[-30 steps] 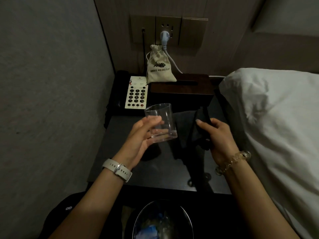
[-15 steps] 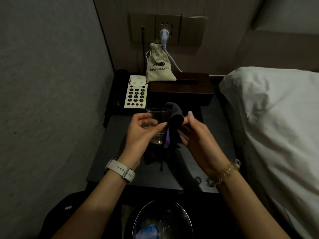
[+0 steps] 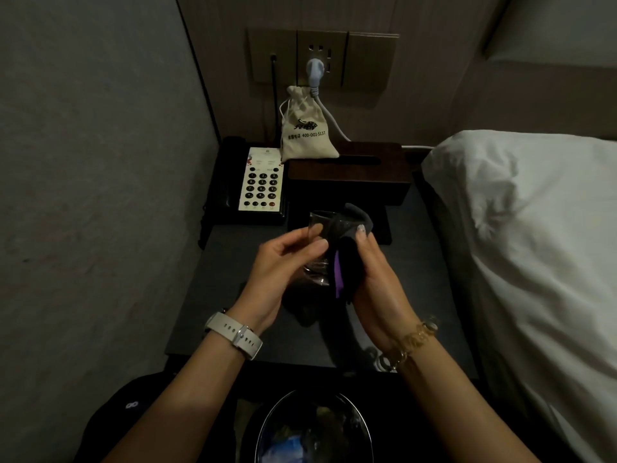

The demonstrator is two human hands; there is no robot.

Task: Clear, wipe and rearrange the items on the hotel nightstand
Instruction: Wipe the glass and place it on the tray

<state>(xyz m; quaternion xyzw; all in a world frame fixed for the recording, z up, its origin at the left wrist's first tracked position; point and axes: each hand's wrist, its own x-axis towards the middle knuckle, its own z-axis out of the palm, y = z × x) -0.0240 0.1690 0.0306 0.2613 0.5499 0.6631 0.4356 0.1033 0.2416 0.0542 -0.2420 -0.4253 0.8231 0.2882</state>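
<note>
I hold a clear glass [image 3: 319,248] up above the dark nightstand surface [image 3: 213,295], the fingers of my left hand [image 3: 283,265] curled round its near side in a firm grip. My right hand [image 3: 374,275] clamps a dark cloth [image 3: 347,248] with a purple edge, pushing one end of it over the rim and into the glass. The glass stands upright in the air, apart from the surface below it.

At the back left of the surface sits a black telephone [image 3: 233,182] with a pale keypad card. Just beside it on the right is a dark wooden tissue box [image 3: 350,175], and a small beige drawstring pouch [image 3: 305,132] leans on the box's back left corner (printed with a logo and a number). Behind them a brass-toned socket panel [image 3: 322,58] is set in the wall, with a pale plug [image 3: 315,71] in it and its cable trailing down toward the right.

A grey textured wall [image 3: 93,195] closes the left side. On the right the bed's white pillow [image 3: 521,212] comes close against the nightstand. At the bottom edge, nearest me, is a round bin [image 3: 314,429] with a dark liner; something blue shows inside, too dim to tell. I wear a pale watch [image 3: 233,335] on the left wrist and a beaded bracelet [image 3: 414,342] on the right.
</note>
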